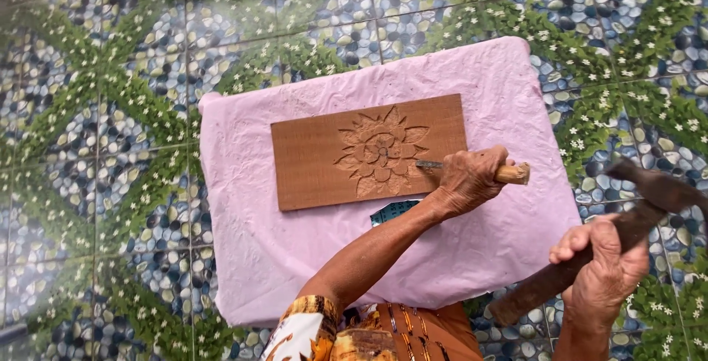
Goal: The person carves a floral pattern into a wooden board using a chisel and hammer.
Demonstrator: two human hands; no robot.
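A brown wooden board (313, 158) lies on a pink cloth-covered surface (273, 258). A flower relief (380, 154) is carved in its middle. My left hand (468, 180) grips a chisel (512, 174) with a pale wooden handle. The chisel's metal blade rests against the right side of the flower. My right hand (601, 272) is off to the right, over the floor. It holds a dark hammer (653, 195) by its handle, raised and blurred, apart from the chisel's end.
The floor (110, 184) is tiled with a pebble pattern crossed by green bands with small white flowers. A small blue patch (394, 211) shows on the pink cover just below the board. My patterned orange clothing (369, 335) fills the bottom edge.
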